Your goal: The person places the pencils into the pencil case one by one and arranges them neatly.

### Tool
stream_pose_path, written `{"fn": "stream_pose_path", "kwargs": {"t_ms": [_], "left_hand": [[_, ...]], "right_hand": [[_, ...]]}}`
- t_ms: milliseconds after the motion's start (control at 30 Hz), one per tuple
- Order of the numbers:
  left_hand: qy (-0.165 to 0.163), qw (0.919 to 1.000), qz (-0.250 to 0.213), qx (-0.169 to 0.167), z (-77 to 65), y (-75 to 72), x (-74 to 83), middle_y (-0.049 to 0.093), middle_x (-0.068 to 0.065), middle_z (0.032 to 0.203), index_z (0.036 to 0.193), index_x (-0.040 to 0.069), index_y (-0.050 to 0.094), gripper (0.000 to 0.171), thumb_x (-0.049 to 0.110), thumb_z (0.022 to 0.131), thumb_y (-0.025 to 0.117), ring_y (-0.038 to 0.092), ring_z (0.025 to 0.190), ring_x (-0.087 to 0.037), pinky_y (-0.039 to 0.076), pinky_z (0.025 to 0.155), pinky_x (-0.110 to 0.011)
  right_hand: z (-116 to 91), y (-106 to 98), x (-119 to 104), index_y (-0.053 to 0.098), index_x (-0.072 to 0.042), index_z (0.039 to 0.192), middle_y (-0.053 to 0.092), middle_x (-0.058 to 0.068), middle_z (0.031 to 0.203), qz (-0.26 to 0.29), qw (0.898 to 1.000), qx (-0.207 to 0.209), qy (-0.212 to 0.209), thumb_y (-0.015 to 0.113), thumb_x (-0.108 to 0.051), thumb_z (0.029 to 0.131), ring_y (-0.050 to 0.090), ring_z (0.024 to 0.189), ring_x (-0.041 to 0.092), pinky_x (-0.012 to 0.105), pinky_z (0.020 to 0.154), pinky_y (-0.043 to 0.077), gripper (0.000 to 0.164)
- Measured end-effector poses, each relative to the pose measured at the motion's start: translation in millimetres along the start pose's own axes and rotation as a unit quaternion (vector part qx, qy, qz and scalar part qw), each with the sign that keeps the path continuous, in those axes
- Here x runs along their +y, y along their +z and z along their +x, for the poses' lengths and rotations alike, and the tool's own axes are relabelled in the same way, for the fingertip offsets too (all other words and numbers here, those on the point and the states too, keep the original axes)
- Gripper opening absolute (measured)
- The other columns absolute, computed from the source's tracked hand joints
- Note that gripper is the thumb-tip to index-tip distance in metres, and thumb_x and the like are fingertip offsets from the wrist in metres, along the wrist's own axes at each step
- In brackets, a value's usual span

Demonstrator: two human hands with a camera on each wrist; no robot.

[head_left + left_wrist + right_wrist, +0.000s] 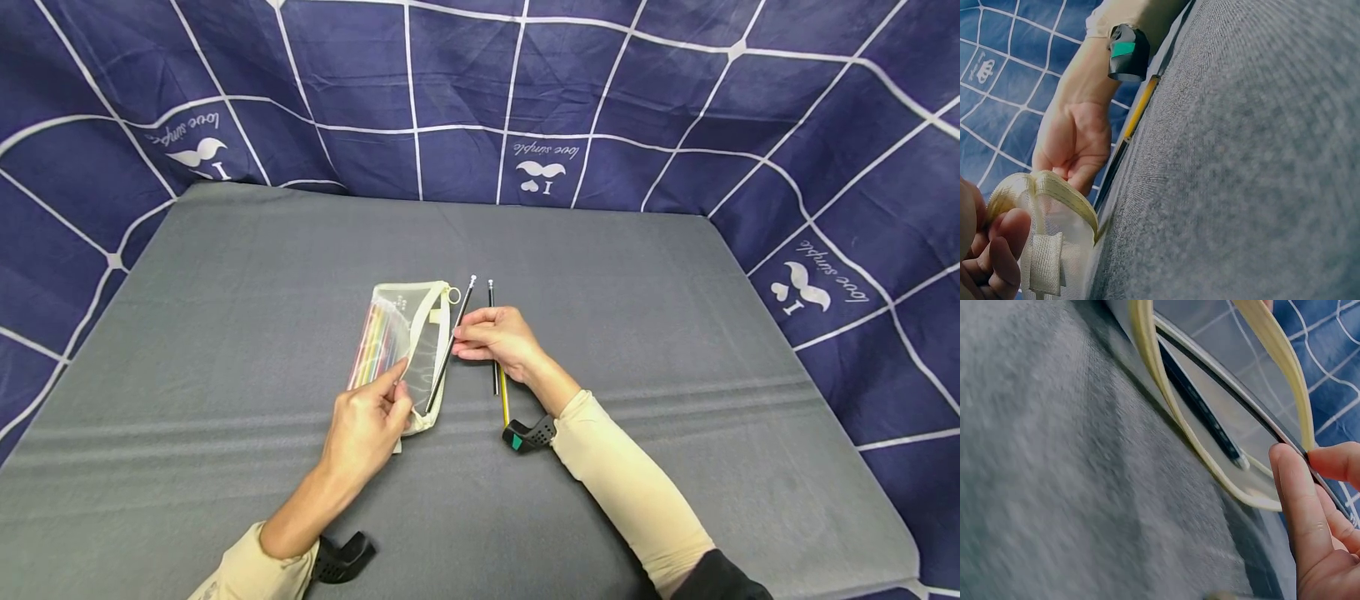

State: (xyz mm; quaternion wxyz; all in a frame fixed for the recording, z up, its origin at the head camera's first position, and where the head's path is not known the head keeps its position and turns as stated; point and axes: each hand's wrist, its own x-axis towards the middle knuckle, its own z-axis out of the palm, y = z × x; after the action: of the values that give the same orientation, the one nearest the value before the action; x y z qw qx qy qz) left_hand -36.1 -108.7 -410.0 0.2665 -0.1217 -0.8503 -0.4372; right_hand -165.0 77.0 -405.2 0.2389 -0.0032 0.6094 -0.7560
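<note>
A see-through pencil case (390, 293) with cream zip edging lies on the grey surface, its zip undone. Several coloured sticks (381, 342) show through its left side. With thumb and fingers, my left hand (369, 421) pinches the case's edge near its lower end. My right hand (501, 337) pinches a black pencil (467, 295) at a slant, its lower end within the mouth of the case. Seen from the right wrist, another dark pencil (1200, 403) is inside that mouth. Beside the right hand lie a black pencil (491, 293) and a yellow pencil (506, 407), partly hidden by it.
The grey padded surface (247, 333) extends around the case on all sides. A dark blue curtain (465, 83) with white grid lines hangs along the back and both sides. Black wrist bands (528, 435) sit on both wrists.
</note>
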Motion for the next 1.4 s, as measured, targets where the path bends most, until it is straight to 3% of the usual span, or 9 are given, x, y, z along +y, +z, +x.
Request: {"fn": "stream_pose_path", "kwargs": {"t_ms": [567, 800, 1400], "left_hand": [[0.007, 1.0, 0.003, -0.003, -0.1, 0.7, -1.8, 0.065, -0.001, 0.064, 0.115, -0.012, 0.067, 0.035, -0.012, 0.08, 0.06, 0.058, 0.046, -0.003, 0.044, 0.041, -0.014], [0.006, 0.9999, 0.007, -0.005, 0.0, 0.8, -2.7, 0.065, -0.001, 0.063, 0.114, -0.012, 0.068, 0.034, -0.012, 0.081, 0.061, 0.057, 0.046, -0.002, 0.044, 0.041, -0.014], [0.0, 0.9999, 0.01, -0.005, 0.3, -1.9, -0.7, 0.064, -0.001, 0.062, 0.114, -0.011, 0.068, 0.034, -0.011, 0.081, 0.06, 0.057, 0.045, -0.003, 0.043, 0.041, -0.014]], "right_hand": [[-1, 23, 9, 0.06, 0.013, 0.099, 0.069, 0.012, 0.077, -0.026, 0.999, -0.03, 0.033, 0.061, 0.015, 0.087, 0.071, 0.064, 0.019, 0.031, 0.07, 0.059, 0.012], [-4, 25, 10, 0.063, 0.014, 0.097, 0.068, 0.012, 0.071, -0.071, 0.996, -0.038, 0.028, 0.064, 0.009, 0.089, 0.07, 0.061, 0.019, 0.031, 0.064, 0.059, 0.01], [-4, 24, 7, 0.065, 0.015, 0.1, 0.068, 0.012, 0.07, -0.073, 0.996, -0.04, 0.027, 0.066, 0.007, 0.089, 0.07, 0.062, 0.019, 0.029, 0.063, 0.059, 0.014]]}}
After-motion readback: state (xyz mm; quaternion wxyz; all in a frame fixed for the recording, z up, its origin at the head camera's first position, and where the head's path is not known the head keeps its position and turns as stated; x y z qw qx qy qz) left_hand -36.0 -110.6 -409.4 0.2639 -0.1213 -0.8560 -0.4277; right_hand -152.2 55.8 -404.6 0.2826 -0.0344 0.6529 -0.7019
